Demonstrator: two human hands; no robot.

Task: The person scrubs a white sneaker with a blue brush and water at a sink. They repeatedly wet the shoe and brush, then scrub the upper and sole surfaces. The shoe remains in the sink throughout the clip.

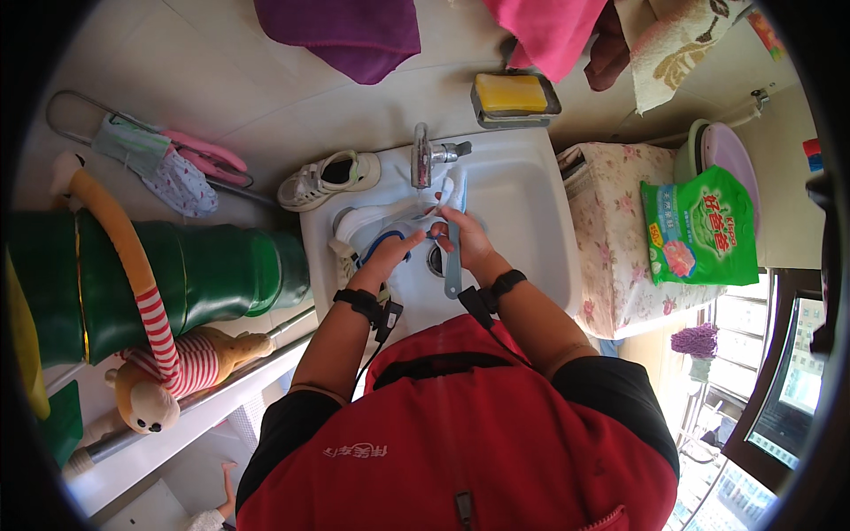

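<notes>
A white shoe [358, 222] with blue trim lies tilted in the left part of the white washbasin [524, 219]. My left hand [387, 257] holds it at the blue-edged opening, its fingers partly hidden by the shoe. In my right hand [475, 240] is a scrub brush [453, 269] with a grey-blue handle, its head up under the chrome faucet [422, 159]. Both hands are close together above the drain [435, 259]. Another sneaker [332, 176], white and grey, rests on the basin's back left corner.
A yellow soap bar [511, 93] sits in a dish behind the basin. To the right, a green detergent bag [704, 229] lies on a flower-patterned cover [621, 265]. At left are a green padded pipe-like column [212, 265] and a plush monkey [199, 358]. Cloths [345, 33] hang above.
</notes>
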